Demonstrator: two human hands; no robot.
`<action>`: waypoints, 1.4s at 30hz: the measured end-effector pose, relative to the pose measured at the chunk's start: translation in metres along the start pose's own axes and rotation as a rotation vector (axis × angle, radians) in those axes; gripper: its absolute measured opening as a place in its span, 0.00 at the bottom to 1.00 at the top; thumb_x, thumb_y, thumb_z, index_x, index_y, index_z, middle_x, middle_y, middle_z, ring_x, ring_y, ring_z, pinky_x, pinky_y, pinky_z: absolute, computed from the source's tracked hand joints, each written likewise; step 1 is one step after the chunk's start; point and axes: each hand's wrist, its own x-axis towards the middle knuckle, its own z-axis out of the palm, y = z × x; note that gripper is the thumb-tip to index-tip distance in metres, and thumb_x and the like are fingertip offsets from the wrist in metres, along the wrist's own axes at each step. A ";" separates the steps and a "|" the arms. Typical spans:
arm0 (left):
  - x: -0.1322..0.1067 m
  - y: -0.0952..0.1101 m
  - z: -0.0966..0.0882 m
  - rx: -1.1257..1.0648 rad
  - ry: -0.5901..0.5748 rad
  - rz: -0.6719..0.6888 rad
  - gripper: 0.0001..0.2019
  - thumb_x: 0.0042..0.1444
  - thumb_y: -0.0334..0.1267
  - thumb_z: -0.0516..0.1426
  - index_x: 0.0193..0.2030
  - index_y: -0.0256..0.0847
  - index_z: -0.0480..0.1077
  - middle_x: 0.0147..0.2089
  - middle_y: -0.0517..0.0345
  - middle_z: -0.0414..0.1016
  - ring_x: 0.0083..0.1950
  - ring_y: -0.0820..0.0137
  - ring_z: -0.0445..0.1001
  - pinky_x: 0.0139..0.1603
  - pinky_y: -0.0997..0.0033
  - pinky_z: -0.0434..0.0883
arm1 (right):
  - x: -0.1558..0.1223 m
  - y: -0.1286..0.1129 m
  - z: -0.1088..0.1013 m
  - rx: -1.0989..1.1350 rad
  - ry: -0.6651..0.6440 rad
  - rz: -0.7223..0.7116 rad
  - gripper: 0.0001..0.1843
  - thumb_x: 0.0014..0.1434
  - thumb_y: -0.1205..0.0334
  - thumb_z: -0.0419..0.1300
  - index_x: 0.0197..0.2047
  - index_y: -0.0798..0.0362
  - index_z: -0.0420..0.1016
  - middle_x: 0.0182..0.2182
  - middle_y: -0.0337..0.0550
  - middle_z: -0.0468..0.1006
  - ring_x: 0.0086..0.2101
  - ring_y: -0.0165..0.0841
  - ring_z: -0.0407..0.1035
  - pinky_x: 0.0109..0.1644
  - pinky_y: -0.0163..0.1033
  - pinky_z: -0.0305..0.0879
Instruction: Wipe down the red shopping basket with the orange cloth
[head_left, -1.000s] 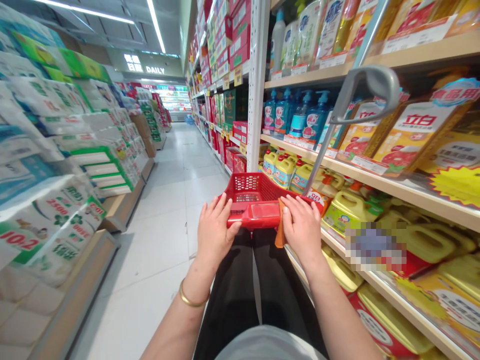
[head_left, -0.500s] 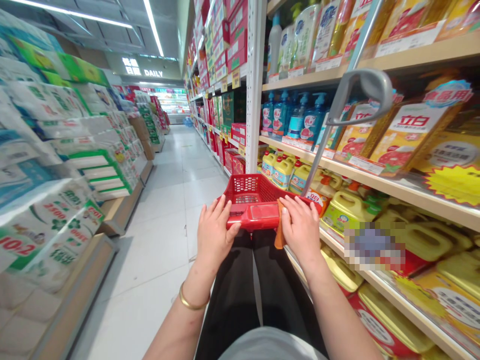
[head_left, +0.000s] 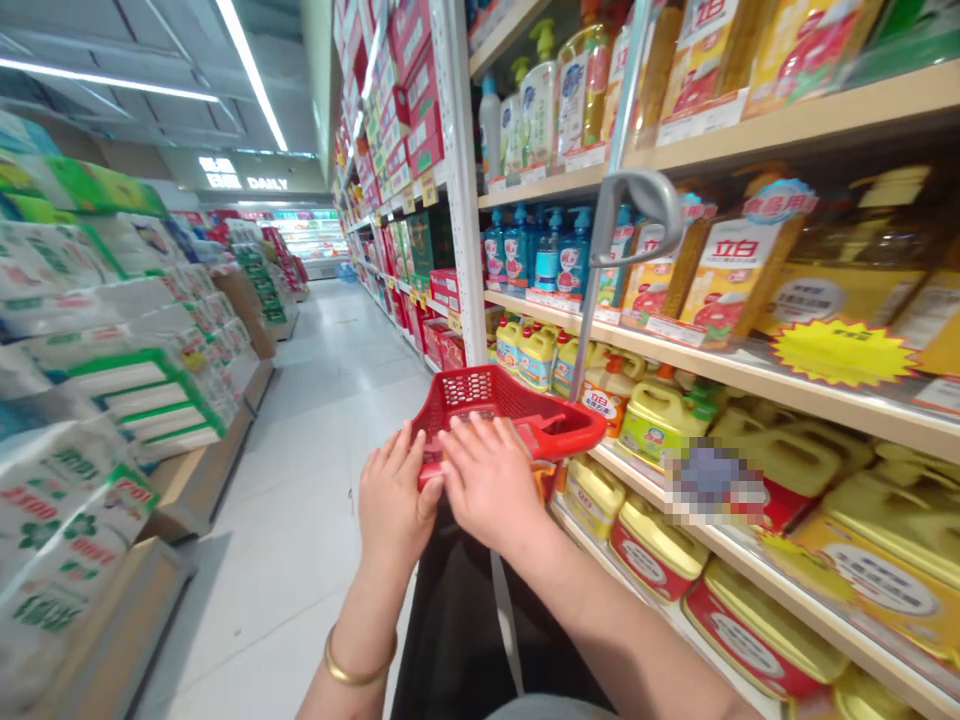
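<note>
Hands sit together on the near edge of a red plastic shopping basket, which hangs in front of the person's black trousers, its mesh side angled toward the shelves. The left hand is curled, fingers bent against the basket's near corner, with a gold bangle on its wrist. The right hand lies across the rim, closed over it with fingers pointing left, almost touching the left hand. A sliver of orange material shows beneath the right hand, but what it is cannot be told. A grey metal pull handle rises from the basket's far side, its curved grip level with the shelf of pump bottles.

To the right, white steel shelving carries blue pump bottles of hand soap, yellow-capped detergent bottles, Liby-branded refill packs and large yellow jugs. A yellow starburst tag hangs from one shelf edge, and a pixelated patch covers part of the lower shelf. Wrapped bales of toilet paper stack on wooden display bases along the left of a white tiled aisle, which runs toward a lit refrigerated case.
</note>
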 end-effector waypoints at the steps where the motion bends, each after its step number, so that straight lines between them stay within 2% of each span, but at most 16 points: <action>1: 0.000 -0.002 0.001 -0.002 -0.003 0.007 0.43 0.73 0.67 0.36 0.72 0.36 0.71 0.76 0.36 0.67 0.75 0.43 0.68 0.72 0.37 0.64 | 0.003 -0.004 -0.001 0.027 -0.030 -0.041 0.24 0.78 0.54 0.52 0.71 0.49 0.75 0.72 0.44 0.71 0.73 0.46 0.61 0.79 0.60 0.51; 4: 0.001 -0.005 0.002 -0.008 -0.010 0.037 0.42 0.73 0.66 0.38 0.72 0.35 0.70 0.76 0.34 0.67 0.75 0.42 0.68 0.71 0.39 0.65 | 0.006 0.008 -0.011 0.071 -0.078 -0.036 0.24 0.78 0.53 0.51 0.71 0.45 0.74 0.72 0.40 0.70 0.73 0.42 0.61 0.79 0.58 0.52; 6: 0.002 -0.005 0.001 -0.011 -0.001 0.046 0.40 0.73 0.65 0.38 0.73 0.36 0.69 0.76 0.34 0.67 0.74 0.42 0.68 0.70 0.39 0.66 | 0.004 0.031 -0.023 0.044 -0.073 0.099 0.22 0.78 0.52 0.53 0.69 0.43 0.76 0.71 0.41 0.72 0.73 0.44 0.61 0.78 0.62 0.53; 9: 0.003 -0.002 0.001 -0.013 0.016 0.039 0.40 0.74 0.64 0.37 0.73 0.37 0.70 0.75 0.34 0.68 0.74 0.42 0.68 0.70 0.39 0.66 | 0.004 0.066 -0.039 -0.029 -0.080 0.346 0.20 0.77 0.51 0.55 0.66 0.39 0.80 0.70 0.41 0.74 0.72 0.51 0.63 0.75 0.70 0.55; 11: 0.003 0.001 0.000 -0.007 0.017 0.025 0.41 0.74 0.64 0.37 0.71 0.35 0.71 0.75 0.34 0.68 0.73 0.41 0.69 0.69 0.39 0.66 | 0.005 0.076 -0.042 -0.047 -0.103 0.424 0.20 0.76 0.51 0.55 0.64 0.39 0.81 0.69 0.42 0.75 0.70 0.53 0.66 0.74 0.71 0.57; 14: 0.004 0.002 0.000 0.009 0.021 0.006 0.41 0.74 0.64 0.36 0.69 0.35 0.73 0.74 0.34 0.69 0.72 0.41 0.70 0.67 0.40 0.67 | 0.009 0.057 -0.032 -0.049 -0.094 0.348 0.22 0.77 0.50 0.54 0.65 0.43 0.80 0.70 0.44 0.74 0.70 0.52 0.66 0.74 0.68 0.58; 19: 0.004 -0.001 0.001 0.022 0.065 0.023 0.45 0.73 0.66 0.33 0.67 0.34 0.75 0.72 0.34 0.72 0.68 0.42 0.74 0.62 0.44 0.69 | 0.015 -0.005 -0.001 0.005 -0.088 -0.002 0.25 0.80 0.52 0.48 0.68 0.50 0.77 0.71 0.43 0.73 0.73 0.48 0.60 0.77 0.62 0.54; 21: 0.003 -0.002 0.001 0.022 0.063 0.042 0.46 0.73 0.67 0.33 0.66 0.33 0.76 0.72 0.33 0.73 0.67 0.42 0.75 0.60 0.45 0.69 | 0.015 -0.013 0.003 0.032 -0.090 -0.028 0.25 0.80 0.53 0.46 0.68 0.50 0.77 0.71 0.43 0.73 0.73 0.47 0.60 0.78 0.60 0.53; 24: 0.002 -0.001 -0.001 0.053 0.040 0.052 0.44 0.73 0.66 0.35 0.68 0.34 0.75 0.73 0.34 0.72 0.64 0.43 0.76 0.59 0.46 0.68 | 0.009 0.003 -0.002 0.054 -0.038 0.057 0.24 0.79 0.52 0.50 0.70 0.46 0.75 0.71 0.41 0.72 0.73 0.44 0.60 0.79 0.59 0.50; 27: 0.001 0.001 -0.002 0.067 0.031 0.037 0.41 0.74 0.65 0.36 0.70 0.37 0.73 0.74 0.37 0.70 0.61 0.45 0.77 0.59 0.46 0.68 | 0.000 0.039 -0.015 0.017 0.031 0.238 0.22 0.77 0.53 0.54 0.67 0.44 0.77 0.70 0.41 0.74 0.72 0.46 0.63 0.79 0.64 0.47; 29: 0.000 0.001 -0.002 0.058 0.031 0.032 0.41 0.74 0.64 0.36 0.70 0.37 0.73 0.75 0.38 0.70 0.61 0.45 0.77 0.59 0.47 0.67 | -0.007 0.064 -0.024 -0.027 0.068 0.341 0.21 0.76 0.57 0.53 0.64 0.45 0.80 0.67 0.42 0.77 0.71 0.47 0.66 0.79 0.66 0.48; 32: 0.000 0.001 -0.001 0.043 0.034 0.029 0.42 0.74 0.64 0.36 0.70 0.35 0.73 0.74 0.36 0.70 0.61 0.43 0.76 0.60 0.45 0.67 | -0.013 0.087 -0.032 -0.073 0.091 0.384 0.21 0.76 0.60 0.52 0.60 0.47 0.84 0.60 0.42 0.83 0.67 0.46 0.71 0.78 0.62 0.53; 37: 0.000 -0.001 0.000 0.022 0.035 0.009 0.41 0.74 0.64 0.37 0.70 0.36 0.73 0.74 0.37 0.70 0.61 0.43 0.76 0.60 0.45 0.67 | -0.014 0.089 -0.029 -0.101 0.110 0.380 0.20 0.75 0.60 0.53 0.58 0.49 0.85 0.56 0.41 0.86 0.60 0.46 0.78 0.72 0.54 0.64; 42: 0.000 -0.002 -0.001 0.023 0.021 0.022 0.40 0.74 0.65 0.37 0.70 0.37 0.73 0.75 0.38 0.70 0.61 0.45 0.76 0.61 0.46 0.67 | -0.014 0.086 -0.027 -0.100 0.139 0.373 0.21 0.75 0.60 0.52 0.58 0.49 0.85 0.55 0.42 0.87 0.58 0.44 0.80 0.73 0.53 0.62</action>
